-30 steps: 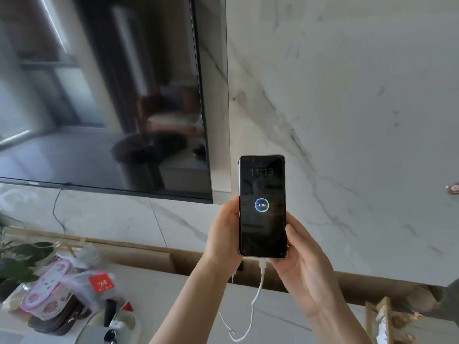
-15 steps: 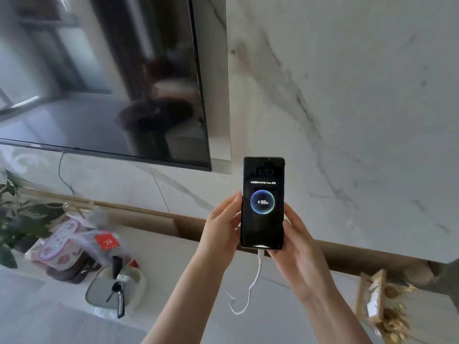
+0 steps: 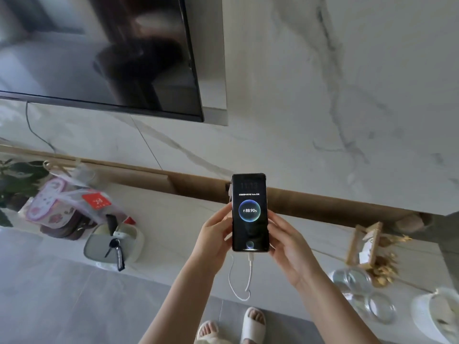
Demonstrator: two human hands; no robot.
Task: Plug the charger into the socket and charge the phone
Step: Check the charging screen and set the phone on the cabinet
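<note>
A black phone (image 3: 249, 212) stands upright between both hands above the pale cabinet top (image 3: 178, 219). Its screen shows a charging ring that reads 88.90%. My left hand (image 3: 213, 234) grips its left edge and my right hand (image 3: 288, 247) grips its right edge. A white charging cable (image 3: 249, 271) is plugged into the phone's bottom and loops down below it. A small dark spot (image 3: 227, 187), maybe the socket, peeks out behind the phone's top left corner; the charger plug is hidden.
A wall-mounted TV (image 3: 99, 53) hangs at the upper left on the marble wall. On the cabinet: a grey tray with keys (image 3: 111, 247), bagged packets (image 3: 64, 207), a plant (image 3: 15, 180), a gold ornament (image 3: 370, 247), glass jars (image 3: 360, 284). Slippered feet (image 3: 248, 326) stand below.
The view has tilted downward, so the phone sits lower against the cabinet and the feet appear. The charging ring has grown and now reads 88.90%. Both hands keep their grip.
</note>
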